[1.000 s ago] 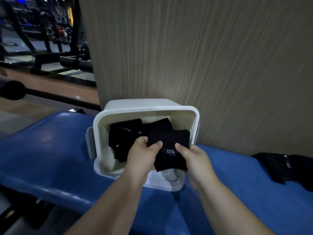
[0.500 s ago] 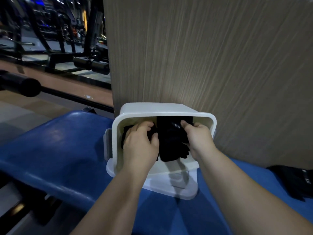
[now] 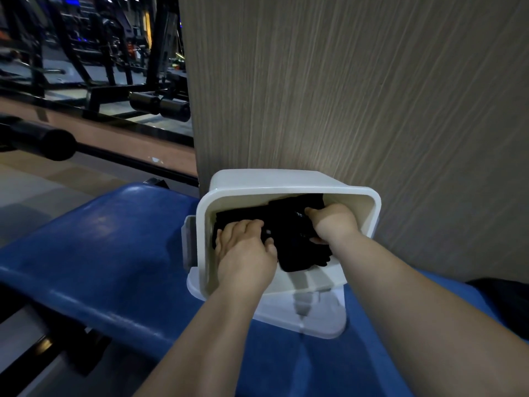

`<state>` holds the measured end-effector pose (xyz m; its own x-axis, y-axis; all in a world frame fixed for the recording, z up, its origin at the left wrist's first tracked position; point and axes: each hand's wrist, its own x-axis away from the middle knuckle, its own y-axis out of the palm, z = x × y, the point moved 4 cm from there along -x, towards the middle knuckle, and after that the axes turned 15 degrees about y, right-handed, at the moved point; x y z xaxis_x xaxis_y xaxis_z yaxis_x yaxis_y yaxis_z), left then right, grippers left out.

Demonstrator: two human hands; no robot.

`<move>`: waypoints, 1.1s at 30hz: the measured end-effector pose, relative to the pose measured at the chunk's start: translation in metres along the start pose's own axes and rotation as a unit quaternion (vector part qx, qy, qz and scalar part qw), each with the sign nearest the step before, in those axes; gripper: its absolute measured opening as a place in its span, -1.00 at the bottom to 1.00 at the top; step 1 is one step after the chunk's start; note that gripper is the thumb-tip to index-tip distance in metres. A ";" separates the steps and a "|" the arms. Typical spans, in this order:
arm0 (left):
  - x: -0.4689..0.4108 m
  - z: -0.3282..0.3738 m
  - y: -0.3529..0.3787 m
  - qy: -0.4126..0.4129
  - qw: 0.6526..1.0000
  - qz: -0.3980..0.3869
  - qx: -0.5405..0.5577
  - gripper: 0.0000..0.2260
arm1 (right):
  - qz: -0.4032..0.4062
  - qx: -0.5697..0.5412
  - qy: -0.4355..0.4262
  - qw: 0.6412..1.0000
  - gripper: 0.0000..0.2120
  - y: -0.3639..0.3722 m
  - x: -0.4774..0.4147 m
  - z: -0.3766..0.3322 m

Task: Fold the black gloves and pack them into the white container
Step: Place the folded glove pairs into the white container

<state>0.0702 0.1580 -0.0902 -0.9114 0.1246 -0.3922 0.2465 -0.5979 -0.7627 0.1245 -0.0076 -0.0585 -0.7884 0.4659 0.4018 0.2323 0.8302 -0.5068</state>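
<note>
The white container [image 3: 286,190] lies tilted toward me on the blue bench, its back against the wood-grain panel. Black gloves [image 3: 237,216] are stacked in its left half. My left hand [image 3: 246,253] is inside, fingers curled over that stack, thumb against the folded black glove [image 3: 292,245] beside it. My right hand [image 3: 335,224] is also inside and pinches this folded glove, fingers on top near its small white logo and thumb beneath. The glove's lower end sticks out toward the container's front wall.
The container rests on its white lid [image 3: 315,319]. The padded blue bench [image 3: 100,247] stretches left and right. More black fabric [image 3: 503,290] lies at the right edge. The wood-grain panel [image 3: 343,96] rises behind. Dark gym machines [image 3: 157,104] and a black roller [image 3: 43,141] stand at left.
Both hands have carried the folded glove from the container's mouth deep inside, to the right of the stack. My left hand has shifted onto the left stack.
</note>
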 end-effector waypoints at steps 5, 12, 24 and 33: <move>0.001 -0.003 0.001 -0.010 1.000 -0.006 0.000 -0.59 | 0.089 0.183 -0.050 0.978 -0.61 -0.002 -0.002 -0.002; 0.001 -0.001 0.004 0.001 1.000 -0.005 -0.004 -0.59 | 0.145 0.227 -0.099 0.958 -0.66 -0.005 0.005 -0.005; 0.000 0.003 0.007 0.005 1.000 -0.021 -0.002 -0.58 | 0.150 0.338 -0.297 0.881 -0.79 0.002 0.008 -0.017; -0.001 0.002 0.007 0.002 1.000 -0.024 -0.011 -0.60 | 0.070 0.361 -0.294 0.882 -0.56 0.012 0.007 -0.001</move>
<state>0.0721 0.1522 -0.0945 -0.9212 0.1567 -0.3563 0.2090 -0.5731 -0.7924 0.1224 0.0064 -0.0609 -0.9893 0.1326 -0.0609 0.0947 0.2664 -0.9592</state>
